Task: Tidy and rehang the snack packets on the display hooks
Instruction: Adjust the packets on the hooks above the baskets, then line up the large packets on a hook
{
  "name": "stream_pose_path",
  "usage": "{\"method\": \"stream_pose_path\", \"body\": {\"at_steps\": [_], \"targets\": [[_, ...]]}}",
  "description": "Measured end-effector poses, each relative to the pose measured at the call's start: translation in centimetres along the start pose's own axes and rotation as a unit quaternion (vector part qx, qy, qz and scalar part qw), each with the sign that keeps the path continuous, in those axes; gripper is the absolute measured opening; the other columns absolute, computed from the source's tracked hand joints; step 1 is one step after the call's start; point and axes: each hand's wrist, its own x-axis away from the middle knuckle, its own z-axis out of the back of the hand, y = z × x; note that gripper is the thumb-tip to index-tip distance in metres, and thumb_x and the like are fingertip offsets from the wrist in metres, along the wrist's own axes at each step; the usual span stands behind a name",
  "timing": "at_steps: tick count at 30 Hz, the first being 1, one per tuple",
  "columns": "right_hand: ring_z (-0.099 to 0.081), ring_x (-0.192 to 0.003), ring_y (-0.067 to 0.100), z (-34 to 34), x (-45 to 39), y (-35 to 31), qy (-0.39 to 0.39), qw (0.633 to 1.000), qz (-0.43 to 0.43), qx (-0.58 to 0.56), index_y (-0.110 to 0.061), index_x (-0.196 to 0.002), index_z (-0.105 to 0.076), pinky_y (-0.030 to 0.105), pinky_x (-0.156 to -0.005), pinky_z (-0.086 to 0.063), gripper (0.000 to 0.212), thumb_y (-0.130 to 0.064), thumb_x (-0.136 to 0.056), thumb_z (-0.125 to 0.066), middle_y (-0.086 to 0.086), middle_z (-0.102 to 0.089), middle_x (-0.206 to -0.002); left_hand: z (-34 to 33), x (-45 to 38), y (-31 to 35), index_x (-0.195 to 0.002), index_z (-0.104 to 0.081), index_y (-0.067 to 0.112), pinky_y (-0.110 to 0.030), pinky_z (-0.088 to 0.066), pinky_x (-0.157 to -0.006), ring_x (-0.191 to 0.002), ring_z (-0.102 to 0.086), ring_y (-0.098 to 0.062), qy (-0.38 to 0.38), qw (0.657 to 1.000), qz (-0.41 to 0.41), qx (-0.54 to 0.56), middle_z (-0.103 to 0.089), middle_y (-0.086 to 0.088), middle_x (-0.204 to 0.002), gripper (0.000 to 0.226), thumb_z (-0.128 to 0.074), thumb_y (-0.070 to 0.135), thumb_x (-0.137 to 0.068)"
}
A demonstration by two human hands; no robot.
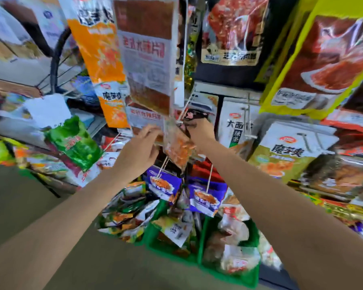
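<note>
Green bins (153,237) low on the display hold loose packets; purple packets (162,186) hang on hooks just above them. A tall white-and-brown packet (147,55) hangs at centre beside an orange packet (105,65). Below these, a small clear snack packet (178,146) with orange contents sits between both hands. The left hand (142,150) pinches its left edge; the right hand (200,132) has its grip clenched round the top edge by the hook (183,113).

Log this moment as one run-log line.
left hand: holds clear orange snack packet | right hand: grips packet top near hook | packet: not visibly hung
</note>
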Motion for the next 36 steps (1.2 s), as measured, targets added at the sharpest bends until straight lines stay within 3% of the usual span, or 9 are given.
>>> {"method": "stream_pose_path", "body": {"at_steps": [4, 8, 11, 13, 16, 21, 25, 30, 36], "targets": [[-0.065, -0.091, 0.042, 0.7, 1.0, -0.6, -0.033, 0.999, -0.003, -0.033, -0.008, -0.109, -0.064, 0.031, -0.062, -0.055, 0.024, -0.007, -0.093, -0.046, 0.009, -0.060, -0.102, -0.2, -1.2, -0.2, -0.122, -0.052, 0.007, -0.031, -0.040, -0.063, -0.062, -0.050, -0.018, 0.023, 0.997, -0.047, 0.060, -0.047, -0.006, -0.128, 0.037, -0.048, 0.007, -0.085], [-0.061, -0.059, 0.017, 3.8, 3.5, -1.5, -0.092, 0.995, 0.013, 0.045, -0.008, -0.094, -0.063, 0.013, -0.045, -0.041, 0.017, -0.005, -0.093, -0.046, 0.009, -0.058, -0.075, -0.7, -2.7, 1.5, -0.120, -0.052, 0.009, -0.031, -0.044, -0.055, -0.055, -0.048, -0.015, 0.058, 0.986, -0.124, 0.099, -0.051, -0.005, -0.124, 0.041, -0.037, 0.017, -0.083], [-0.067, -0.049, 0.018, 7.4, 5.6, -0.1, -0.150, 0.985, -0.083, -0.031, 0.000, -0.093, -0.053, 0.026, -0.050, -0.055, 0.010, -0.002, -0.093, -0.043, 0.028, -0.061, -0.095, -1.5, -4.1, 4.0, -0.121, -0.054, 0.012, -0.028, -0.043, -0.054, -0.055, -0.044, -0.008, 0.048, 0.980, -0.168, 0.095, -0.053, -0.003, -0.125, 0.037, -0.048, 0.015, -0.085], [-0.065, -0.043, 0.018, 9.6, 7.2, 1.6, -0.163, 0.976, -0.132, -0.064, 0.000, -0.099, -0.051, 0.025, -0.048, -0.056, 0.010, 0.000, -0.094, -0.042, 0.028, -0.058, -0.106, -2.5, -4.7, 6.5, -0.115, -0.059, 0.020, -0.032, -0.043, -0.070, -0.073, -0.061, -0.014, -0.008, 0.981, -0.176, 0.079, -0.059, 0.004, -0.119, 0.028, -0.054, 0.020, -0.087], [-0.065, -0.043, 0.018, 12.2, 8.8, 5.0, -0.134, 0.971, -0.188, -0.068, -0.001, -0.107, -0.052, 0.023, -0.046, -0.055, 0.015, -0.001, -0.094, -0.043, 0.023, -0.057, -0.109, -3.9, -5.4, 10.3, -0.104, -0.065, 0.024, -0.027, -0.036, -0.074, -0.092, -0.064, -0.017, -0.077, 0.975, -0.198, 0.058, -0.069, 0.006, -0.099, 0.019, -0.054, 0.030, -0.089], [-0.060, -0.058, 0.010, 16.8, 10.9, 10.0, -0.072, 0.968, -0.237, -0.045, -0.009, -0.095, -0.052, 0.017, -0.050, -0.053, 0.004, -0.006, -0.093, -0.049, 0.003, -0.055, -0.079, -6.6, -6.2, 15.6, -0.086, -0.065, 0.011, -0.028, -0.049, -0.066, -0.065, -0.066, -0.022, -0.178, 0.953, -0.177, 0.168, -0.071, -0.009, -0.074, 0.016, -0.061, 0.026, -0.087], [-0.050, -0.062, 0.022, 19.1, 12.2, 15.0, 0.034, 0.964, -0.243, -0.102, -0.010, -0.067, -0.051, 0.041, -0.075, -0.058, 0.026, -0.001, -0.092, -0.049, 0.005, -0.038, -0.063, -10.0, -6.1, 21.2, -0.083, -0.061, 0.001, -0.038, -0.055, -0.064, -0.063, -0.067, -0.025, -0.211, 0.941, -0.141, 0.225, -0.069, -0.016, -0.073, 0.018, -0.060, 0.018, -0.088], [-0.058, -0.076, 0.033, 25.1, 14.7, 21.0, 0.137, 0.941, -0.273, -0.146, 0.000, -0.078, -0.055, 0.045, -0.073, -0.055, 0.014, 0.001, -0.091, -0.050, 0.018, -0.052, -0.087, -13.6, -7.9, 28.6, -0.073, -0.056, 0.016, -0.039, -0.055, -0.077, -0.083, -0.068, -0.029, -0.244, 0.918, -0.055, 0.307, -0.069, -0.015, -0.087, 0.016, -0.055, 0.013, -0.089], [-0.061, -0.037, 0.014, 32.5, 16.4, 25.1, 0.182, 0.928, -0.265, -0.186, -0.004, -0.091, -0.058, 0.031, -0.052, -0.055, 0.011, 0.000, -0.092, -0.048, 0.022, -0.059, -0.099, -15.4, -9.9, 37.7, -0.074, -0.042, 0.015, -0.051, -0.051, -0.086, -0.087, -0.067, -0.038, -0.312, 0.818, 0.040, 0.481, -0.052, -0.010, -0.088, 0.023, -0.045, 0.007, -0.095]]}}
